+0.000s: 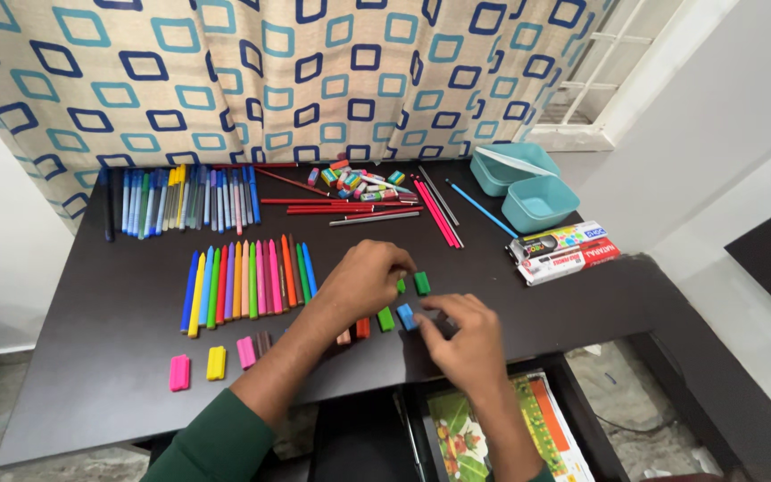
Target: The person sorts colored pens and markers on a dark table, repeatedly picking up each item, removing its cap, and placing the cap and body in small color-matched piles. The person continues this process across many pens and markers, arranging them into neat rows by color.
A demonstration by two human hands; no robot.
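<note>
While bent over a dark tabletop (pixel 109 357), left hand (pixel 369 278) with fingers pinched together on a small green eraser (pixel 401 286), just beside a second green eraser (pixel 422 283) lying free. Right hand (pixel 466 344) close by, fingers curled at a blue eraser (pixel 406 316); cannot tell whether gripped or only touched. Between the hands and the near edge, a loose row of erasers: green (pixel 386 319), red-orange (pixel 363 328), peach (pixel 344 337), brown (pixel 263 343), pink (pixel 245 352), yellow (pixel 216 362) and bright pink (pixel 179 372), the last three set well apart to the left.

Behind the left hand, a neat rank of coloured felt pens (pixel 247 278), blue through yellow, orange, pink and green. Farther back at left, a row of ballpoint pens (pixel 185 200); at centre, red pencils (pixel 341 207) and a heap of small wrapped erasers (pixel 360 181); to the right, pink pencils (pixel 439 214) and one blue pencil (pixel 482 210) lying slantwise.

At the right rear corner, two teal plastic box halves (pixel 537 201), open and nested against each other. Just in front, flat rectangular stationery packages (pixel 562 252), one white with multicoloured print, one with a red band, lying side by side at a slant. Patterned curtain (pixel 314 71) of blue squares behind; below the tabletop edge, an open drawer with a colourful picture book (pixel 466 437).
</note>
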